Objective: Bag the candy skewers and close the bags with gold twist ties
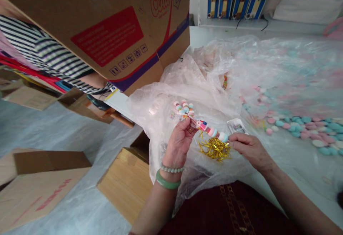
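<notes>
A short string of pastel disc-shaped candies (213, 132), pink, white and blue, stretches between my two hands. My left hand (180, 138) is closed in a pinch on its left end, beside a small red, white and blue printed label (201, 124). With thumb and forefinger, my right hand (250, 148) pinches the other end, just past a pale blue disc. More strung discs (184, 107) lie just beyond my left fingertips. Below the string sits a pile of gold twist ties (215, 150) on a clear plastic sheet (187, 81). A small printed packet (238, 126) lies near my right fingers.
Loose pastel discs (308, 129) spread across the table at right, partly under clear plastic. A large cardboard box (120, 24) stands at back left, with a person's striped sleeve (59, 56) behind it. Open cartons (45, 185) are on the floor; blue packages (237, 3) fill a shelf.
</notes>
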`<action>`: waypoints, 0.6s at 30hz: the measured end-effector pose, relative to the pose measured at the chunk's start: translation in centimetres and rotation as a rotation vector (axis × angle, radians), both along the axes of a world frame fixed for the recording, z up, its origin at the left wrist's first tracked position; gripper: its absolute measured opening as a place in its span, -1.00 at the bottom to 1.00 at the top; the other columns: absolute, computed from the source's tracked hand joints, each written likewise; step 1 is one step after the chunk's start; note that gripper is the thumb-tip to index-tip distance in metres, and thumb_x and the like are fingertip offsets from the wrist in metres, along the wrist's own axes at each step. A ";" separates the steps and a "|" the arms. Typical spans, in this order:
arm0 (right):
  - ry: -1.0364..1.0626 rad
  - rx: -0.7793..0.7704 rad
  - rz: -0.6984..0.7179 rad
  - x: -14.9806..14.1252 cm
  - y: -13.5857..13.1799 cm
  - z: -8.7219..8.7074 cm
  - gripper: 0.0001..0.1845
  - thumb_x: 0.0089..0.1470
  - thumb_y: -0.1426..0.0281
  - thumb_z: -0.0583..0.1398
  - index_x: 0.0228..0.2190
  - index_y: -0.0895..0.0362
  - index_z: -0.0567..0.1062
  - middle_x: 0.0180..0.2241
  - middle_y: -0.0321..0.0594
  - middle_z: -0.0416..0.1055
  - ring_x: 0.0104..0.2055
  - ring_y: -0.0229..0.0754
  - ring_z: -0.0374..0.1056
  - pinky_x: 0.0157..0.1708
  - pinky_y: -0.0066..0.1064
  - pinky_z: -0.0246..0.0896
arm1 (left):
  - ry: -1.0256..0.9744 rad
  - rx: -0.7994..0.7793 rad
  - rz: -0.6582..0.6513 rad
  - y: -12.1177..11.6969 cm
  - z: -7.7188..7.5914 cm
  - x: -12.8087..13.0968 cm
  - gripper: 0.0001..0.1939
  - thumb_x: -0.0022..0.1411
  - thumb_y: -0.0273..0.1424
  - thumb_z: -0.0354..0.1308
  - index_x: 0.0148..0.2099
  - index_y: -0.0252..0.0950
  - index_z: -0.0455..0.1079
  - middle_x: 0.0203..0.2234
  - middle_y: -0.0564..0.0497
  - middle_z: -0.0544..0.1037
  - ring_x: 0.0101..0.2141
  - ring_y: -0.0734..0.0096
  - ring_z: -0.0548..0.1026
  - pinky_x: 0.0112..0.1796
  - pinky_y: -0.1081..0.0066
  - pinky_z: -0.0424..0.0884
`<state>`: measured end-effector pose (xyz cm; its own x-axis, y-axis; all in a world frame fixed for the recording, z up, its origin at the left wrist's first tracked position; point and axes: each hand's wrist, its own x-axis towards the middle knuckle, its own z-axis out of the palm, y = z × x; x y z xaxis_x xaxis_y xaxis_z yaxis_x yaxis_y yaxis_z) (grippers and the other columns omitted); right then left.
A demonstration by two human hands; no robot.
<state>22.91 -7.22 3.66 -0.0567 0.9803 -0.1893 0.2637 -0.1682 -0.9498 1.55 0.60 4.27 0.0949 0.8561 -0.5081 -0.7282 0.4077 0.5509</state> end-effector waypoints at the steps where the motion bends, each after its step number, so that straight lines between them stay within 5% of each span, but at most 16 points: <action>1: -0.010 0.017 -0.002 -0.1 0.0 0.0 -0.78 -0.04 0.29 0.17 -0.60 0.13 0.48 -0.63 -0.38 0.19 -0.55 -0.33 0.07 -0.52 -0.44 -0.08 | 0.014 0.043 -0.020 0.0 -0.1 0.1 -0.96 0.16 -0.54 0.21 -0.29 -0.38 0.45 -0.43 0.00 0.58 -0.45 0.48 0.53 -0.33 0.45 0.50; 7: 0.012 -0.023 -0.090 -0.7 -0.1 -0.9 -0.82 -0.07 0.27 0.22 -0.55 0.12 0.52 -0.66 -0.39 0.21 -0.57 -0.32 0.09 -0.54 -0.45 -0.05 | 0.043 0.140 -0.092 -0.4 -1.3 0.5 -0.84 0.01 -0.44 0.36 -0.35 -0.37 0.46 -0.50 0.05 0.54 -0.50 0.51 0.49 -0.39 0.48 0.46; 18: 0.467 -0.254 -0.175 -2.5 -0.7 -2.1 -0.77 -0.12 0.25 0.28 -0.57 0.16 0.45 -0.72 -0.42 0.16 -0.66 -0.40 -0.03 -0.64 -0.48 -0.20 | 0.069 0.150 0.019 -1.1 -2.8 1.3 -0.78 -0.06 -0.45 0.40 -0.34 -0.36 0.45 -0.47 0.06 0.55 -0.46 0.51 0.49 -0.37 0.49 0.43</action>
